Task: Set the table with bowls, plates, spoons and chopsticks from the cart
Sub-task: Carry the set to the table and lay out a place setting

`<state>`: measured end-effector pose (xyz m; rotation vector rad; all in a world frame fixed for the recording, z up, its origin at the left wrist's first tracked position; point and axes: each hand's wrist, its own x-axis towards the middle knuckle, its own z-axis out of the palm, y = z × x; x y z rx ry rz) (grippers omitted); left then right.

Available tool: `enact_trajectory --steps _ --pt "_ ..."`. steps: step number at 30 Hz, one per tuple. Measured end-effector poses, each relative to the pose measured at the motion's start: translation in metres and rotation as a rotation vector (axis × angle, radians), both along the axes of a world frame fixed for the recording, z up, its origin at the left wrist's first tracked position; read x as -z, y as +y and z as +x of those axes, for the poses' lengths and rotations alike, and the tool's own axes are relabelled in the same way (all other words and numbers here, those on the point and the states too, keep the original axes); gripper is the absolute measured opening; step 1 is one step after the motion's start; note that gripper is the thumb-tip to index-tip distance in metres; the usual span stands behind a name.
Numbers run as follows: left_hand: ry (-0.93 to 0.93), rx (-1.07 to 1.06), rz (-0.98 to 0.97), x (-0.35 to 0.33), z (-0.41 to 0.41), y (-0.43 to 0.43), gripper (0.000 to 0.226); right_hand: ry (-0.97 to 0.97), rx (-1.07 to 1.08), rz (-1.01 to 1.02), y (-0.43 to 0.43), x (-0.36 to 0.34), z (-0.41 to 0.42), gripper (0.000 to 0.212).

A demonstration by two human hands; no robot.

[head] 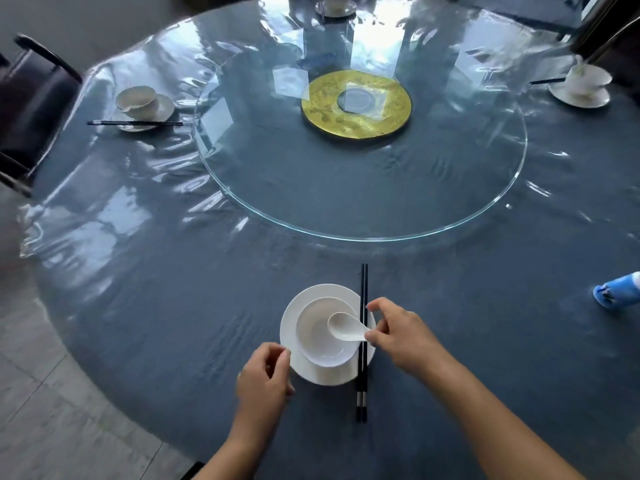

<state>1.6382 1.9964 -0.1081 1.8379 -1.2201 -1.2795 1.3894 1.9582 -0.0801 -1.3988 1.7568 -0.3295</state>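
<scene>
R hand (391,336) pinches spoon (344,329) handle over bowl (325,332) on plate (292,327) at worktop's near edge, L hand (265,379) half-curled, empty; careless release w/ wrist nudging chopsticks (362,341) underneath could skew them.

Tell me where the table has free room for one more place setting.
Free: the cloth between the near plate and the left setting; also right of the chopsticks up to the blue bottle. Crowded: around the near plate, where both hands work.
</scene>
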Motion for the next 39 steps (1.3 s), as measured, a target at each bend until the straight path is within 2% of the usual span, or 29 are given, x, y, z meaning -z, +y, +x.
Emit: enact_trajectory --steps 2,5,6,9,18,21,23,26,28,29,32,35,39 --pt "0.002 0.03 -0.088 -0.007 -0.002 -0.022 0.015 0.068 -0.054 0.015 -0.009 0.0 0.005 0.04" --pt "-0.089 0.181 -0.035 -0.004 -0.009 -0.048 0.037 0.161 -0.123 0.041 -0.021 0.002 0.013 0.033" --pt "-0.077 0.204 -0.003 -0.001 -0.011 -0.053 0.036 0.177 -0.13 0.041 -0.024 0.002 0.015 0.03" --pt "0.114 0.186 0.092 0.004 -0.014 -0.059 0.032 0.212 -0.148 0.022 -0.032 0.003 0.018 0.028" --pt "0.334 0.071 0.138 0.006 -0.016 -0.053 0.029 0.387 -0.202 -0.031 -0.038 0.014 0.031 0.044" --pt "0.353 0.066 0.147 0.007 -0.015 -0.053 0.029 0.351 -0.178 -0.078 -0.038 0.015 0.029 0.043" --pt "0.367 0.074 0.149 0.006 -0.012 -0.053 0.028 0.24 -0.096 -0.131 -0.035 0.014 0.025 0.038" --pt "0.371 0.079 0.164 0.007 -0.005 -0.055 0.025 0.052 0.237 -0.257 -0.023 0.016 0.012 0.022" --pt "0.375 0.068 0.186 0.008 0.0 -0.057 0.025 0.004 0.467 -0.265 -0.008 0.022 0.002 0.025" --pt "0.379 0.075 0.196 0.008 0.001 -0.058 0.028 0.032 0.515 -0.247 0.0 0.027 -0.002 0.027" --pt "0.416 0.12 0.207 0.007 0.001 -0.057 0.033 0.129 0.45 -0.172 0.021 0.044 -0.004 0.027" --pt "0.445 0.117 0.206 0.009 -0.002 -0.056 0.033 0.067 0.324 -0.102 0.029 0.056 0.005 0.025" --pt "0.458 0.079 0.208 0.012 -0.004 -0.056 0.034 0.112 0.273 -0.085 0.024 0.062 0.013 0.039"
